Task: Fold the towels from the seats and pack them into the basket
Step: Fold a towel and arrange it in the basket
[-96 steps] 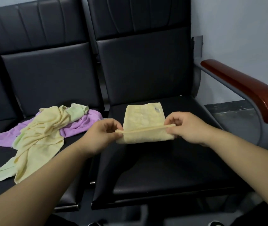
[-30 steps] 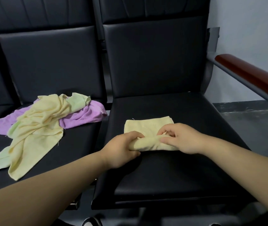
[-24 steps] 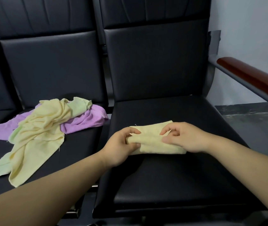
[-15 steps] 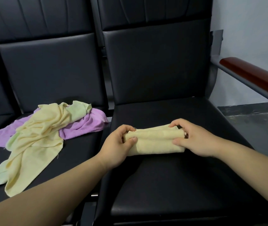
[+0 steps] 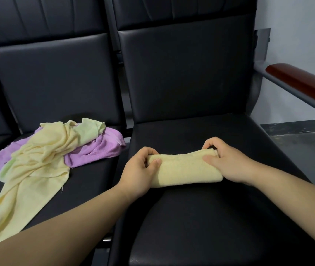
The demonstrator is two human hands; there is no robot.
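A small yellow towel point(image 5: 186, 169), folded into a thick narrow bundle, lies across the middle of the right black seat point(image 5: 200, 217). My left hand point(image 5: 140, 172) grips its left end and my right hand point(image 5: 226, 162) grips its right end. On the left seat point(image 5: 87, 181) lies a loose heap: a yellow towel point(image 5: 37, 169) draped over a purple towel point(image 5: 97, 150) and a pale green towel point(image 5: 87, 128). No basket is in view.
Black padded backrests point(image 5: 187, 73) rise behind both seats. A dark red wooden armrest point(image 5: 302, 85) on a grey metal bar runs along the right side. Beyond it are a grey wall and a dark floor point(image 5: 302, 135).
The flat folded yellow towel has been doubled over again into a thicker, narrower bundle. Both hands shifted out to its two ends. The heap on the left seat has not moved.
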